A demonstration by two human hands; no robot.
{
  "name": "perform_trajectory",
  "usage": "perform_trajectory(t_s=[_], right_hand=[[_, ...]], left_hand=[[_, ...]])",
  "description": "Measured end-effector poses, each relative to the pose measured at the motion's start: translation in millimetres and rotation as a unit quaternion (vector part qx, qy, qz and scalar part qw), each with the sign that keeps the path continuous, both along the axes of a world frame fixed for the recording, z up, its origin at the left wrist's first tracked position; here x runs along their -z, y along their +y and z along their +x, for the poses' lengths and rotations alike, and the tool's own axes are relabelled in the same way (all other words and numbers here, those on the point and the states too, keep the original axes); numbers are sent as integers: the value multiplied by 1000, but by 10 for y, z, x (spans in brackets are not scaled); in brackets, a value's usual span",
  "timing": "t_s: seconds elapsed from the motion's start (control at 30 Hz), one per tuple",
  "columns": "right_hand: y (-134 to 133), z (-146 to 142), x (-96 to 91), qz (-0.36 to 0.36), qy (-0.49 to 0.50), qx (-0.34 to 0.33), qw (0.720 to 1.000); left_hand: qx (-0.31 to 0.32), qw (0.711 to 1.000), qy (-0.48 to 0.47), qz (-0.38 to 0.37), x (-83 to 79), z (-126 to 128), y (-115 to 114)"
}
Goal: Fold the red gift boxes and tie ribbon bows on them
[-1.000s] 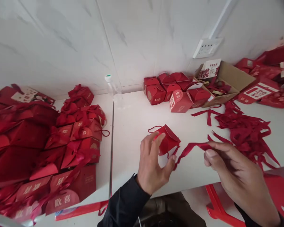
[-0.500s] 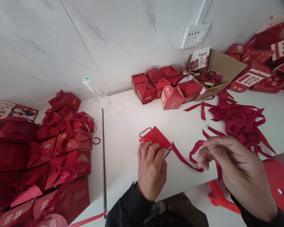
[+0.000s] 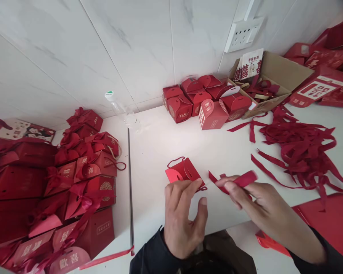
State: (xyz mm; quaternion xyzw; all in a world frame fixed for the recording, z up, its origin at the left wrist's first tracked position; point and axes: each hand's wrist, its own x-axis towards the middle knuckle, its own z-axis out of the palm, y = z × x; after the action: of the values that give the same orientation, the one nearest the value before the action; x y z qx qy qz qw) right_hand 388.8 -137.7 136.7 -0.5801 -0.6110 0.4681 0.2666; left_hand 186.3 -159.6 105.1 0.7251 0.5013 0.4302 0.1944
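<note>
A small red gift box (image 3: 183,172) with a cord handle lies on the white table (image 3: 160,152) in front of me. My left hand (image 3: 183,217) hovers just below it, fingers partly curled, tips touching the box's near edge. My right hand (image 3: 257,201) pinches a red ribbon (image 3: 240,179) that is folded into a loop, just right of the box.
A heap of loose red ribbons (image 3: 300,148) lies at the right. Finished red boxes (image 3: 200,102) and an open cardboard carton (image 3: 274,83) stand by the wall. Many ribbon-tied red boxes (image 3: 74,179) fill the left table. A clear bottle (image 3: 120,108) leans at the wall.
The box has been laid flat on the table and my left hand has eased back from it. My right hand has gathered the long ribbon into a short loop nearer the box.
</note>
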Motion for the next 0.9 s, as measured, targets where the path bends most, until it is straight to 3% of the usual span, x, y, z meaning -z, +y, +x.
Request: perform_trajectory(t_s=[0.13,0.27,0.4,0.5,0.57,0.73,0.9], right_hand=[[-2,-46,-7,13,-71,-129,989],[-4,-64,6,34,-126,-175,976],[8,-85,-57,73,-85,-155,982],[47,-110,-121,-7,-16,-134,991],[95,-133,-135,-52,9,-116,992],[276,-213,-81,-47,13,-44,998],[429,-285,-8,-23,-34,-69,997]], left_hand=[[58,992,-83,-80,-151,16,13],[54,989,-110,-88,-155,24,11],[19,987,-129,-90,-109,26,-27],[1,989,-120,-89,-84,6,-18],[-23,995,-73,-58,-49,-21,27],[-95,990,103,24,141,-100,194],[-104,985,137,18,252,-134,230]])
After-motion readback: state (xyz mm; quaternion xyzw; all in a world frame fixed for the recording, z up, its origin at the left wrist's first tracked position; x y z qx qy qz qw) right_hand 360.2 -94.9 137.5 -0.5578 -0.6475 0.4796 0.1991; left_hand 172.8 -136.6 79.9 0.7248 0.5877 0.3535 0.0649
